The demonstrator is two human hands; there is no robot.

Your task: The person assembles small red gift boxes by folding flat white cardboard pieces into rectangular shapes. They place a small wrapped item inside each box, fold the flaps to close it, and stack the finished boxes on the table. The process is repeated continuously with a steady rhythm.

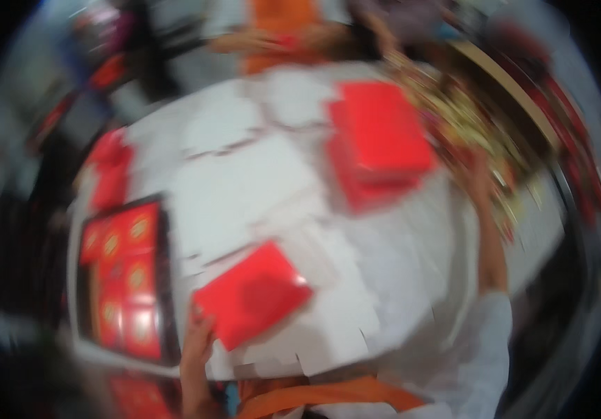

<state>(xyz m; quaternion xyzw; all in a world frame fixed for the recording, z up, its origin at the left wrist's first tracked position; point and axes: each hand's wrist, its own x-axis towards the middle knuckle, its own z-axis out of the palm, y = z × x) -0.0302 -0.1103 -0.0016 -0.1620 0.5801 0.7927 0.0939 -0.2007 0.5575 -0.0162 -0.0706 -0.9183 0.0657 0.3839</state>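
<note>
My left hand (198, 334) grips the left edge of a flat red rectangular packet (255, 293) at the near middle of the table. My right arm stretches far to the right. At its end my right hand (474, 173) is over a heap of gold and red strip-like pieces (464, 115), its fingers smeared by motion. Beside that hand, to its left, stands a stack of red packets (388, 133) like the one in my left hand.
White flat sheets or boxes (245, 188) cover the table's middle. A black tray (168, 279) of red, gold-printed packets lies at the left, with red pieces (110, 171) beyond it. A cardboard box (517, 84) edges the heap. Co-workers' hands (262, 40) are across the table.
</note>
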